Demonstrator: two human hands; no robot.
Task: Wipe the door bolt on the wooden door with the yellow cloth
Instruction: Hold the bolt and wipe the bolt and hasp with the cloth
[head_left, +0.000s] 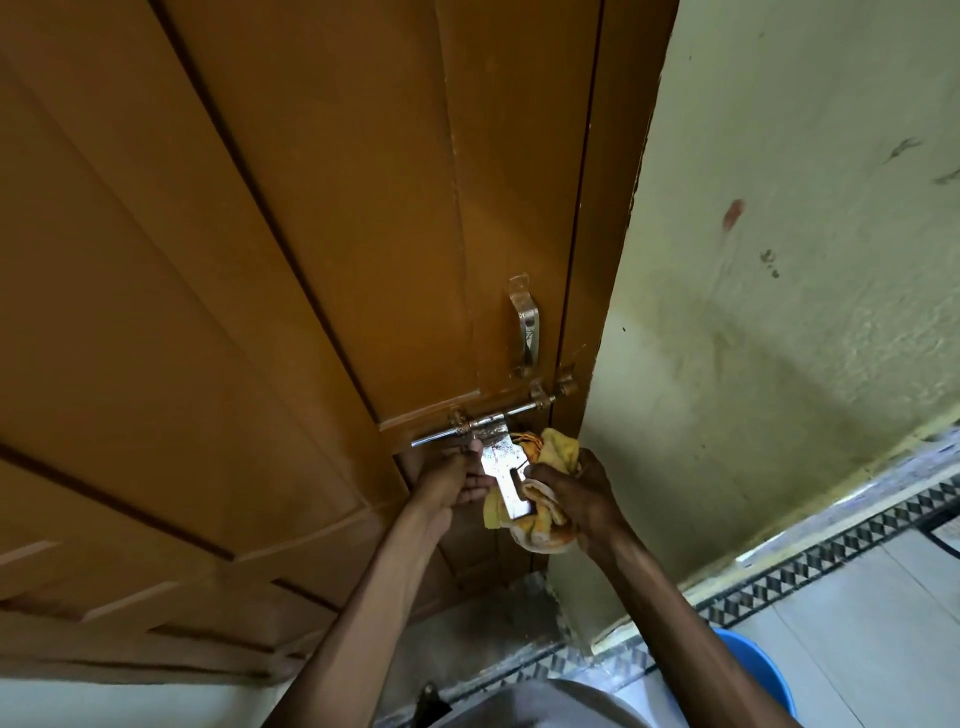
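Note:
A brown wooden door (291, 249) fills the left and middle of the head view. Its metal door bolt (498, 418) runs across at mid-height, and the bolt's flat hasp plate (506, 480) hangs down from it. My left hand (454, 480) grips the bolt from below, beside the plate's left edge. My right hand (576, 493) is shut on the bunched yellow cloth (545, 519) and presses it against the right side and back of the plate. Part of the cloth is hidden behind the plate.
A metal pull handle (525, 325) is fixed on the door above the bolt. A stained pale wall (779, 260) stands to the right. A blue tub (758, 670) sits on the tiled floor at the lower right.

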